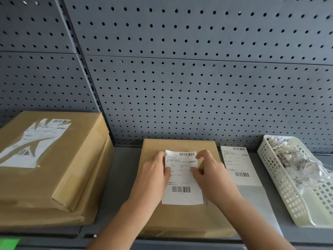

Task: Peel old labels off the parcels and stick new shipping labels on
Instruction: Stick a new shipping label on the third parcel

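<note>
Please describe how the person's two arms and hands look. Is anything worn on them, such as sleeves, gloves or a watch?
The left forearm and the right forearm are bare; no sleeve comes into view. The left hand and the right hand wear no gloves. No ring, watch, bracelet or marking shows on the fingers or wrists.

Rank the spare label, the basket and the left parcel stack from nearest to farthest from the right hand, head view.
1. Spare label: just right of the right hand.
2. Basket: far right.
3. Left parcel stack: far left.
</note>
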The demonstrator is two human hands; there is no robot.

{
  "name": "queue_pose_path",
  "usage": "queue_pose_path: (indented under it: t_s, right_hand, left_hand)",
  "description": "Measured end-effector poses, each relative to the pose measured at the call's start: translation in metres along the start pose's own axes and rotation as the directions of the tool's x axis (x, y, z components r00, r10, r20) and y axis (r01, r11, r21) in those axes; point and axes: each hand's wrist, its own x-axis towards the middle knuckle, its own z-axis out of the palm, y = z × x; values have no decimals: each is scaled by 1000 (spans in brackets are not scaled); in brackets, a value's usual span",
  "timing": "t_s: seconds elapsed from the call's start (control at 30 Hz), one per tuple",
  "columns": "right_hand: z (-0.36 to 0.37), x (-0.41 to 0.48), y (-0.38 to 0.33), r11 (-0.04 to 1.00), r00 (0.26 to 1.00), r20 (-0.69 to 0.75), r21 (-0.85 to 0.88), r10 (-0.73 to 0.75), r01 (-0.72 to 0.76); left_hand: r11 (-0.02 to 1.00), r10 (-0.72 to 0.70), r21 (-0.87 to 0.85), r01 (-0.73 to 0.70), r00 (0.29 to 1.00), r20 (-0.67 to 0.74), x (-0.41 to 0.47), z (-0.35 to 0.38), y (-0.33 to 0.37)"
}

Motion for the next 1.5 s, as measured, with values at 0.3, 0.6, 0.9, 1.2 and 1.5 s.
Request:
queue_pose_path:
  t_s: [0.3,0.6,0.9,1.2,1.5]
  right_hand:
    - [0,-1,2,989,999,-28,-147,-38,33]
    - [24,4,5,879,913,-87,-317,-400,355]
    - [36,2,7,834,925,29,-422,-379,355]
    - [28,-1,10,897,970,71,-370,-234,243]
    - [16,-6,9,920,984,87,-353,-153,174]
  left_hand:
    - [983,127,137,-120,991,-40,-2,0,-9]
    - [886,303,279,-371,918,257,7,8,-16]
    - [867,224,387,-314,939,260,9,11,-15]
    - [896,134,390,-213,966,221,10,4,-24]
    - [908,149,360,-215,968,201,3,0,-23]
